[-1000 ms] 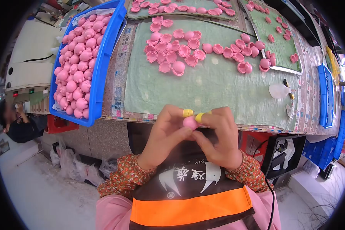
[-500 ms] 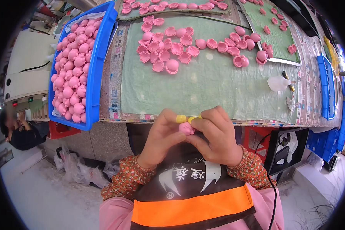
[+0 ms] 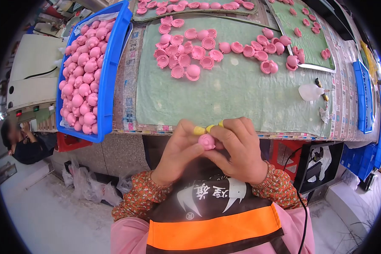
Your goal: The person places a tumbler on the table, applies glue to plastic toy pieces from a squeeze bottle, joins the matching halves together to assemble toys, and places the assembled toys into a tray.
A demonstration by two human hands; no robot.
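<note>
Between both hands is a small pink plastic ball (image 3: pixel 206 142) with a moulded surface, held just off the table's front edge. My left hand (image 3: pixel 180 150) pinches it from the left with thumb and fingers. From the right, my right hand (image 3: pixel 238 148) closes its thumb and fingers on the same ball. Yellow finger covers (image 3: pixel 199 130) wrap some fingertips, which meet above the ball. Beyond my hands, many pink half shells (image 3: pixel 184 60) lie on the green mat (image 3: pixel 178 101), some hollow side up.
At the left stands a blue bin (image 3: pixel 107 84) full of pink balls (image 3: pixel 84 76). A clear squeeze bottle (image 3: pixel 310 92) lies at the mat's right. More shells rest on a tray (image 3: pixel 326 68) at the far right. A person (image 3: pixel 27 146) sits at the left.
The view has shifted slightly. Both hands keep hold of the pink ball, and its face appears turned a little between the fingers.
</note>
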